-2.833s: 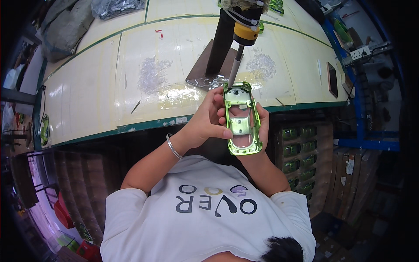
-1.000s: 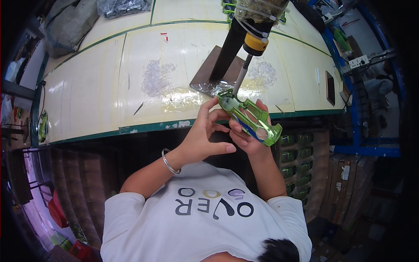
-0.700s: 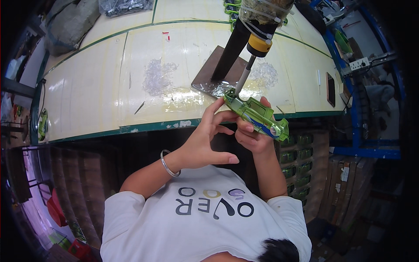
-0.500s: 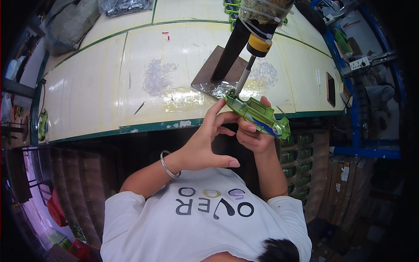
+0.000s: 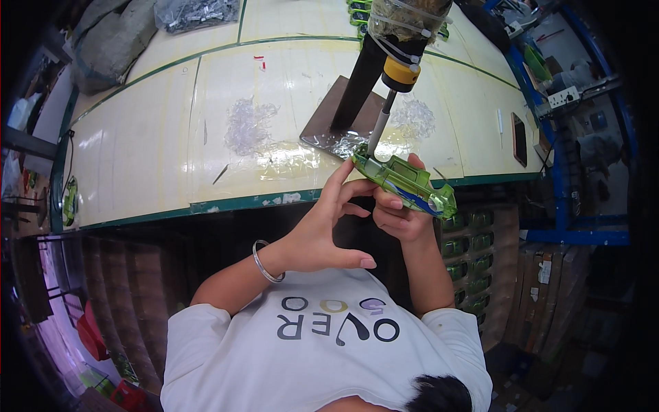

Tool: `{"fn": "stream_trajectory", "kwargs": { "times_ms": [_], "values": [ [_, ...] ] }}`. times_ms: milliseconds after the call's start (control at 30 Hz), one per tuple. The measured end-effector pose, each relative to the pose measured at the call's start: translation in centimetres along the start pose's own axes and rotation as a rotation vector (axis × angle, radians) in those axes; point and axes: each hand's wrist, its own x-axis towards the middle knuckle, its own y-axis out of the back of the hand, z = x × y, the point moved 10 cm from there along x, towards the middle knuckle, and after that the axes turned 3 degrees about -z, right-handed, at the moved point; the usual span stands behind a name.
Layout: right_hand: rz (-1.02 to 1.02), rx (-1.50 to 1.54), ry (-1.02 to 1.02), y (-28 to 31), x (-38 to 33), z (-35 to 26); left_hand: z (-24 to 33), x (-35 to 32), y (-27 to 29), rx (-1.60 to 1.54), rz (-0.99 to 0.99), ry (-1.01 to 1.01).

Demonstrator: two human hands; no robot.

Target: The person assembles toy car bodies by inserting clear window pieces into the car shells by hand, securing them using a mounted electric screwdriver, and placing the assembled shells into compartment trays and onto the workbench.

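Observation:
My right hand (image 5: 401, 218) grips a translucent green toy car shell (image 5: 405, 180) with a blue stripe, held tilted just off the table's near edge. My left hand (image 5: 322, 223) has its thumb spread wide; its index fingertip touches the shell's far left end and other fingers reach beneath. A rod-shaped tool with a grey sleeve (image 5: 377, 130) and a yellow collar (image 5: 400, 73) comes down onto that left end of the shell. The tool's tip meets the inside of the shell; the exact contact is too small to make out.
A black post (image 5: 357, 82) rises from a brown metal base plate (image 5: 319, 127). Clear plastic scraps (image 5: 250, 125) lie on the cream table (image 5: 151, 137). A phone (image 5: 519, 140) rests at right. Beneath the table are stacked green shells (image 5: 477, 244); a grey bag (image 5: 113, 41) sits far left.
The tool's yellow collar and upper body have shifted slightly left and down in view, and the rod looks more upright. Both hands and the shell stay nearly in place.

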Motion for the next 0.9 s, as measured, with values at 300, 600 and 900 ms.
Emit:
{"fn": "stream_trajectory", "kwargs": {
  "times_ms": [300,600,900],
  "values": [
    [0.027,0.023,0.000,0.1,-0.2,0.0,-0.3,-0.2,0.0,-0.022,0.014,-0.004],
    [-0.132,0.084,-0.006,-0.3,0.2,0.3,-1.0,-0.6,0.3,-0.016,0.022,0.028],
    [0.091,0.042,-0.076,2.7,-2.9,1.4,-4.8,-2.2,1.0,-0.218,0.074,0.206]
  ]
}}
